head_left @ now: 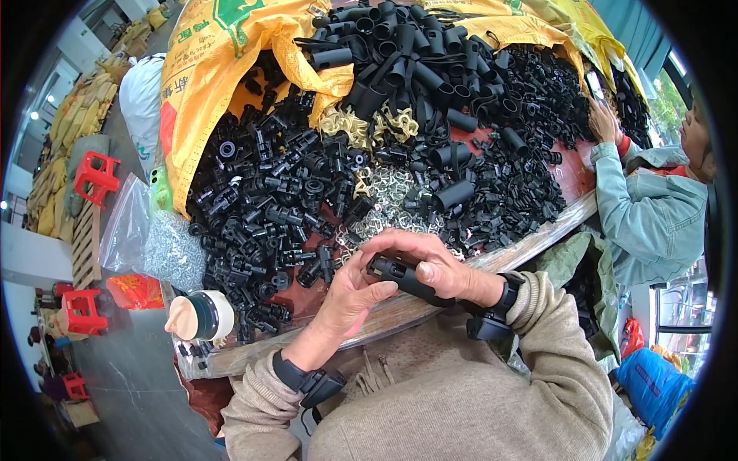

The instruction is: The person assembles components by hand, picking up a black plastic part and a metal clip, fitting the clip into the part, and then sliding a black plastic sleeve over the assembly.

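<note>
A black tubular plastic part (407, 282) with a cut-out near one end is held between my two hands, just above the table's front edge. My left hand (346, 300) grips its left end, with the thumb along the near side. My right hand (430, 265) wraps over its top and right side, its fingers reaching toward the left fingertips. Right behind my hands lies a heap of small silvery metal clips (392, 200). To the left spreads a pile of black jointed plastic parts (284, 192), and a heap of black tubes (400, 61) rises at the back.
Small black parts (500, 200) cover the right side. Gold-coloured metal pieces (346, 127) lie mid-table. A yellow woven sack (207, 84) spills parts. A lidded jar (201, 315) and a bag of screws (175, 250) stand at the left. A co-worker (653, 200) handles parts at the right.
</note>
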`<state>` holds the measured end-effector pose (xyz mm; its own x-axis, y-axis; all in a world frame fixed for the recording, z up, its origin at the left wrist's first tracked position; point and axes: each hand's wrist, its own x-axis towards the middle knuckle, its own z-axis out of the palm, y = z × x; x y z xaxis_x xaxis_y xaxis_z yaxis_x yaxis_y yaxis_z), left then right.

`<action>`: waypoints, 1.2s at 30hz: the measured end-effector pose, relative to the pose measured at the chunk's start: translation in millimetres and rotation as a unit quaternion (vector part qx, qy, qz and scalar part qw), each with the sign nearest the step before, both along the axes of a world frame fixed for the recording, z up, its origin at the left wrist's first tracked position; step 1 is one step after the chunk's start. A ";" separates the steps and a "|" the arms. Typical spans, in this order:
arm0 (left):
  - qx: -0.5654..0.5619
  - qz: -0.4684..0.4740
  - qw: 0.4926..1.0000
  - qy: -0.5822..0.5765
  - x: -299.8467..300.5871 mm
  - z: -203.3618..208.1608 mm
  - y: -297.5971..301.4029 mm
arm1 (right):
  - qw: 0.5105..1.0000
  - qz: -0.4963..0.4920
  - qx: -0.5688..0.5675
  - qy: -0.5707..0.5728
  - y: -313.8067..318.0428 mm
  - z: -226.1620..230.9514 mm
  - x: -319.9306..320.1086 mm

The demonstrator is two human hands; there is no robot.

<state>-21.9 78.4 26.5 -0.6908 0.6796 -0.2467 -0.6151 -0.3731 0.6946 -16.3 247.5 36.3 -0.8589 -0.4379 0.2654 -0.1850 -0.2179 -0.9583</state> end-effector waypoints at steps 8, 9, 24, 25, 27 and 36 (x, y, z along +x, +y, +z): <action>0.038 -0.020 0.999 -0.030 2.0 2.7 1.7 | 0.994 0.013 -0.028 -0.108 3.3 5.8 7.2; 0.043 -0.027 0.998 -0.038 2.2 2.4 1.7 | 0.994 0.012 -0.027 -0.108 3.0 5.9 7.9; 0.023 -0.055 0.997 -0.050 12.0 -9.0 2.0 | 0.996 -0.044 0.076 -0.020 -1.7 -1.8 18.9; 0.013 -0.064 0.997 -0.046 11.8 -7.7 2.7 | 0.996 -0.046 0.074 -0.025 0.0 -1.3 20.3; 0.002 -0.074 0.996 -0.047 11.7 -1.3 0.1 | 0.995 -0.008 0.098 -0.002 11.2 6.1 21.0; -0.587 -0.020 0.458 0.668 -11.9 25.7 -83.6 | 0.856 -0.090 0.508 -0.043 171.2 75.1 92.0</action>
